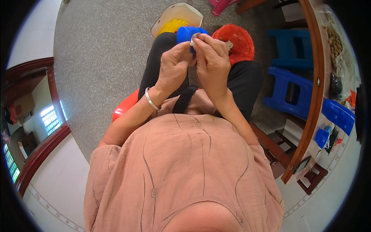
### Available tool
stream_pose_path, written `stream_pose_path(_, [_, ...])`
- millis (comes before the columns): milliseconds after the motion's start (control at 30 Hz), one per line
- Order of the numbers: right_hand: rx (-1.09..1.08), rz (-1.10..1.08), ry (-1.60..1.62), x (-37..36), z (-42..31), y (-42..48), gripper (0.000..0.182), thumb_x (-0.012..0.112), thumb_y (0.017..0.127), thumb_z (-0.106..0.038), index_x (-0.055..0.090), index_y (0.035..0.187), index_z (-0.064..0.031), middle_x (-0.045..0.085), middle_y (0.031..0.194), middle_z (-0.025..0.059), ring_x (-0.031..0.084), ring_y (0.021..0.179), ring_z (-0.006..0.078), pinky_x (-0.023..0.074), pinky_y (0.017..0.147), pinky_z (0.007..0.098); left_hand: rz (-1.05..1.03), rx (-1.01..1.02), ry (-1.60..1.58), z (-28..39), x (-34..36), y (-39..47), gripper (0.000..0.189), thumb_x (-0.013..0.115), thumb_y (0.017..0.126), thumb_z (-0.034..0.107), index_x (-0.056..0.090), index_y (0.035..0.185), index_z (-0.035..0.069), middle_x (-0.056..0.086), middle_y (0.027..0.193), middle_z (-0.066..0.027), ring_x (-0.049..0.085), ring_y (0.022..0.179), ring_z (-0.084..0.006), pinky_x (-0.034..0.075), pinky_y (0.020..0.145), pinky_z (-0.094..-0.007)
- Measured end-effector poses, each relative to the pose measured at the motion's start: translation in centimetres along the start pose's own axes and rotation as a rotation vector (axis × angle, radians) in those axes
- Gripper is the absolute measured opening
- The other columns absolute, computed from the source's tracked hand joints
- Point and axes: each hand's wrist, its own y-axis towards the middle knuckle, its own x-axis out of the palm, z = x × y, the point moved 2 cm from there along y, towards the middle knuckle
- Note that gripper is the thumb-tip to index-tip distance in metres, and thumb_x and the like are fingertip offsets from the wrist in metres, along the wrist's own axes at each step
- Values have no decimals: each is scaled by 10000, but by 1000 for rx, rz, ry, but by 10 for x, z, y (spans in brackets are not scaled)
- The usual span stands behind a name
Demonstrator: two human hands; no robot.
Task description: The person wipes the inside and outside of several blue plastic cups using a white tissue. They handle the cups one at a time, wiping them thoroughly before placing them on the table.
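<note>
My left hand (174,67) and my right hand (213,62) meet at the fingertips above my knees. Between them they pinch a small whitish piece (192,43), too small to identify. Just beyond the fingers is a blue plastic container (185,34), partly hidden by them. Behind it, a cream-coloured open container (193,14) on the floor holds bright yellow pieces (174,25). To the right of my right hand stands a bin or bucket lined with a red plastic bag (242,43), with some brownish scraps inside.
Two blue plastic stools (289,90) stand at the right, under a wooden-edged table (318,87). On it lie a bag of round brown items (334,42) and a blue basket (338,114). A pink stool (221,5) is at the top. A red seat (125,106) shows beneath me.
</note>
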Motion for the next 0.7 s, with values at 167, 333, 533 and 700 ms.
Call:
stream_pose_path(167, [25, -197, 241, -9, -5, 1, 123, 683, 851, -51, 711, 969, -30, 699, 1003, 95, 640, 900, 267, 512, 811, 360, 71, -2, -286, 0, 2, 3, 278, 516, 943, -36, 611, 1202, -13, 673, 1081, -34, 606, 960, -69, 501, 852, -226])
stream_pose_path(333, [381, -62, 299, -36, 15, -14, 139, 617, 944, -81, 701, 1030, -10, 694, 1066, 103, 644, 915, 182, 516, 790, 297, 90, -84, -553, 12, -1, 11, 239, 517, 988, 54, 583, 1211, -1, 668, 1082, -63, 644, 936, -116, 531, 868, -284])
stream_pose_path(533, [301, 84, 277, -47, 22, 10, 167, 598, 953, -80, 683, 1080, -13, 678, 1141, 122, 642, 1003, 215, 501, 869, 314, -95, -134, -790, -9, -7, 12, 190, 595, 977, 136, 612, 1151, 63, 671, 1078, -45, 635, 939, -135, 545, 825, -307])
stream_pose_path(700, [316, -152, 303, -24, 8, 24, 187, 554, 979, -143, 686, 1050, -32, 702, 1039, 124, 668, 950, 211, 518, 840, 338, -125, -14, -553, 2, -3, 7, 168, 617, 972, 173, 636, 1118, 92, 683, 1042, -2, 612, 946, -101, 493, 866, -264])
